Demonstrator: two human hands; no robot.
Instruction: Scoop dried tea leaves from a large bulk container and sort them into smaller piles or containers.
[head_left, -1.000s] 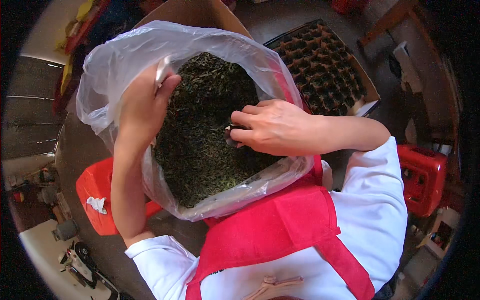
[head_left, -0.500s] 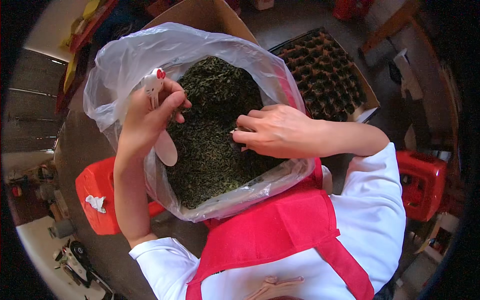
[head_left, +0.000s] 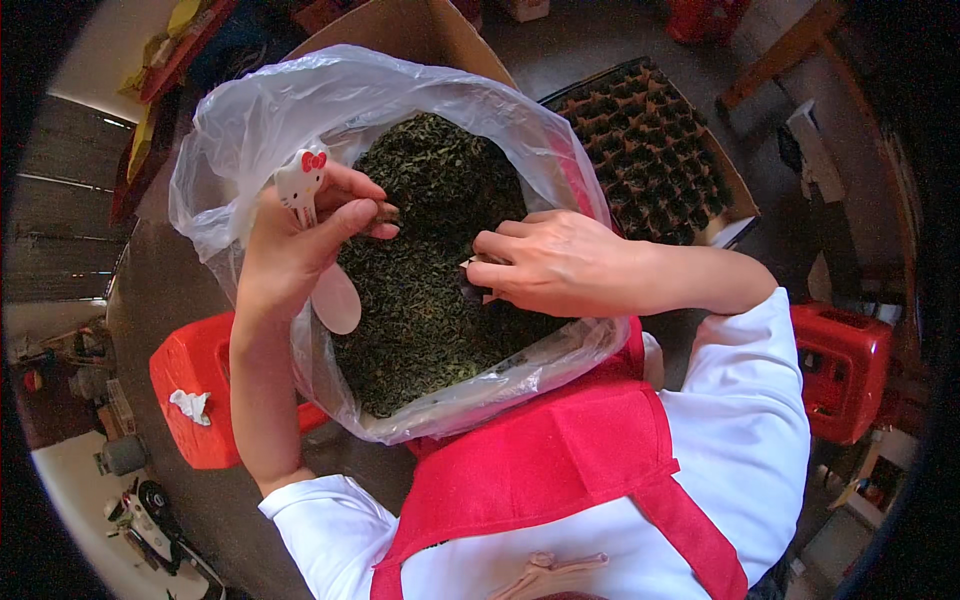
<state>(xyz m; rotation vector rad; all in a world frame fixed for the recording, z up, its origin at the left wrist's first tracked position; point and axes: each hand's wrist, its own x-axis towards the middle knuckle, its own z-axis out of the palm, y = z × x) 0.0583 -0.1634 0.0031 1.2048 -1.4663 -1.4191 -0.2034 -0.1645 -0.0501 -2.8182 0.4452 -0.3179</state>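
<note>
Right hand (head_left: 555,258): fingers wrapped round a small dark piece (head_left: 474,284) with pale tips, mid-frame, partly hidden.
Left hand (head_left: 295,242): left of centre, fingers pinching a small brownish bit (head_left: 387,212), white spoon (head_left: 338,302) lodged behind thumb.
Dried leaves (head_left: 420,330): below both hands, within clear plastic bag (head_left: 240,130).
Brown cups (head_left: 645,150): in rows inside tray (head_left: 738,192), upper right.

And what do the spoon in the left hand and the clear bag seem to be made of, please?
Spoon: probably smooth plastic, judging by its even, pale bowl and figure-shaped handle top; ceramic remains possible. Bag: thin, glossy plastic film, since it is see-through, wrinkled and shows bright highlights.
</note>
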